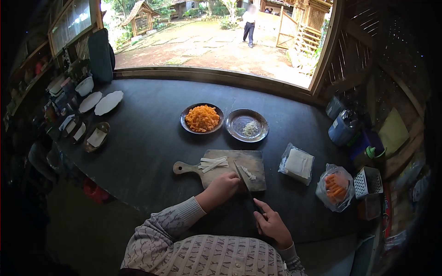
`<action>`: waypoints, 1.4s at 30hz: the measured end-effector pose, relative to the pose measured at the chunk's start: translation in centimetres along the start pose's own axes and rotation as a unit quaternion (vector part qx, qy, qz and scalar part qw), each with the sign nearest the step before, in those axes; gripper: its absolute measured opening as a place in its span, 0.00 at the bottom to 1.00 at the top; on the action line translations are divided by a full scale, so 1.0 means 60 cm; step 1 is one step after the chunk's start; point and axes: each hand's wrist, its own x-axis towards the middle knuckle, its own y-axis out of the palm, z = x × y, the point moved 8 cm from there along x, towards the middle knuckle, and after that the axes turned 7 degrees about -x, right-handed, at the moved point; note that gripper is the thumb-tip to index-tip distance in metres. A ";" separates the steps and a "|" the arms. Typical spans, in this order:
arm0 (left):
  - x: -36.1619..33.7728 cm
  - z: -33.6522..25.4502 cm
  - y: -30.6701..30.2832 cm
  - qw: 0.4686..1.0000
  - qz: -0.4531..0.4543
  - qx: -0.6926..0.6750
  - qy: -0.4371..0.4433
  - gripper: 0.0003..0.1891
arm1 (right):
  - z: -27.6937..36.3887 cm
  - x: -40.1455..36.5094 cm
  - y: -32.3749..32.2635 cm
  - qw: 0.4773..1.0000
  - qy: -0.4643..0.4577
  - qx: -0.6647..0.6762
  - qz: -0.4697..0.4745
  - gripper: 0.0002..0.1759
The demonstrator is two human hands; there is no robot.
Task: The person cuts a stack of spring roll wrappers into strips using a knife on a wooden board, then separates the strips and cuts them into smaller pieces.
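Note:
My right hand [272, 225] grips the dark handle of a kitchen knife [242, 176], whose blade slants up and left across the wooden cutting board [255, 160]. Close beside the blade, my left hand [223, 187] rests on the board with its fingers curled together; what they press on is hidden. Several pale flat strips [213, 163] lie on the board near its handle, beyond my left hand. Right of the blade sits a small line of finely cut pale pieces [247, 173].
Behind the board stand a plate of orange diced food [202, 118] and a plate with pale shreds [250, 129]. To the right lie a packet of white sheets [298, 163] and a bag of carrots [336, 187]. White dishes [109, 102] stand far left. Outside the window, a person walks.

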 end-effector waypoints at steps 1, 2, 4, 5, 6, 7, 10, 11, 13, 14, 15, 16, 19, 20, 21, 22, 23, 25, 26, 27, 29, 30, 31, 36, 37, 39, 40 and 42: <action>-0.001 0.004 0.003 1.000 0.001 -0.001 -0.002 0.06 | -0.003 0.000 0.004 1.000 0.002 0.001 0.001 0.26; -0.001 0.010 0.007 1.000 -0.003 -0.001 -0.004 0.05 | -0.005 0.001 0.007 1.000 -0.003 0.004 -0.004 0.26; 0.000 0.009 0.006 1.000 -0.008 -0.002 -0.008 0.05 | -0.004 0.002 0.010 1.000 -0.006 0.005 -0.007 0.26; 0.000 0.008 0.005 1.000 -0.009 -0.001 -0.016 0.05 | -0.002 0.003 0.011 1.000 -0.001 0.007 -0.007 0.26; 0.001 0.008 0.003 1.000 -0.010 0.000 -0.024 0.05 | 0.000 0.004 0.011 1.000 0.005 0.009 -0.007 0.26; 0.002 0.008 0.004 1.000 -0.010 -0.001 -0.025 0.05 | 0.001 0.008 0.011 1.000 0.006 0.009 -0.008 0.26; 0.002 0.009 0.011 0.999 -0.004 0.025 -0.030 0.05 | 0.003 0.016 0.010 1.000 0.016 0.012 -0.003 0.26; 0.002 0.006 0.013 0.999 -0.003 0.042 -0.022 0.05 | 0.003 0.018 0.010 0.999 0.026 0.019 0.000 0.26; 0.001 0.000 0.014 0.998 -0.003 0.060 -0.013 0.05 | 0.004 0.019 0.011 0.999 0.033 0.025 0.004 0.26; -0.002 -0.008 0.015 0.997 -0.005 0.077 -0.002 0.06 | 0.005 0.018 0.011 0.999 0.030 0.019 0.000 0.26; -0.005 -0.017 0.015 0.995 -0.007 0.095 0.009 0.06 | 0.006 0.016 0.011 1.000 0.027 0.014 -0.003 0.26; -0.006 -0.021 0.014 0.995 -0.007 0.095 0.009 0.06 | 0.009 0.014 0.013 1.000 0.027 0.014 -0.003 0.26; -0.008 -0.026 0.018 0.992 0.013 0.124 -0.003 0.08 | 0.014 0.004 0.013 0.999 0.027 -0.016 -0.015 0.25; -0.008 -0.026 0.018 0.991 0.021 0.128 -0.008 0.09 | 0.013 0.002 0.013 0.999 0.026 -0.019 -0.018 0.25; -0.008 -0.025 0.019 0.991 0.030 0.133 -0.012 0.09 | 0.012 0.000 0.013 0.999 0.026 -0.021 -0.020 0.26; -0.009 -0.024 0.020 0.991 0.030 0.132 -0.012 0.09 | 0.011 -0.001 0.013 0.999 0.027 -0.022 -0.021 0.26; -0.009 -0.024 0.019 0.991 0.020 0.130 -0.004 0.09 | 0.009 -0.003 0.013 0.999 0.026 -0.022 -0.018 0.26; -0.010 -0.025 0.019 0.992 0.011 0.126 0.004 0.09 | 0.010 -0.005 0.013 0.999 0.027 -0.023 -0.016 0.25; -0.011 -0.023 0.020 0.992 0.015 0.123 -0.002 0.09 | 0.016 -0.007 0.013 0.999 0.025 -0.024 -0.018 0.25; -0.011 -0.022 0.020 0.993 0.018 0.120 -0.007 0.09 | 0.020 -0.007 0.014 0.999 0.022 -0.024 -0.019 0.24; -0.010 -0.023 0.020 0.991 0.031 0.126 -0.012 0.09 | 0.022 -0.007 0.014 0.999 0.023 -0.034 -0.020 0.24; -0.010 -0.023 0.021 0.990 0.045 0.133 -0.017 0.10 | 0.023 -0.006 0.014 0.999 0.023 -0.043 -0.021 0.23; -0.010 -0.024 0.021 0.990 0.045 0.133 -0.018 0.10 | 0.021 -0.004 0.015 0.999 0.023 -0.043 -0.021 0.23; -0.013 -0.026 0.022 0.990 0.043 0.132 0.002 0.11 | 0.023 0.024 0.023 0.990 -0.025 -0.120 -0.062 0.24; -0.013 -0.027 0.022 0.990 0.043 0.132 0.003 0.11 | 0.025 0.029 0.022 0.990 -0.026 -0.120 -0.063 0.24; -0.013 -0.024 0.020 0.990 0.041 0.137 -0.010 0.12 | 0.015 0.035 0.025 0.999 0.021 -0.016 -0.032 0.24; -0.013 -0.023 0.020 0.990 0.039 0.138 -0.008 0.12 | 0.015 0.034 0.020 0.999 0.018 -0.017 -0.033 0.24; -0.014 -0.021 0.018 0.992 0.031 0.124 -0.006 0.14 | 0.004 0.029 0.019 0.998 0.043 0.037 -0.010 0.24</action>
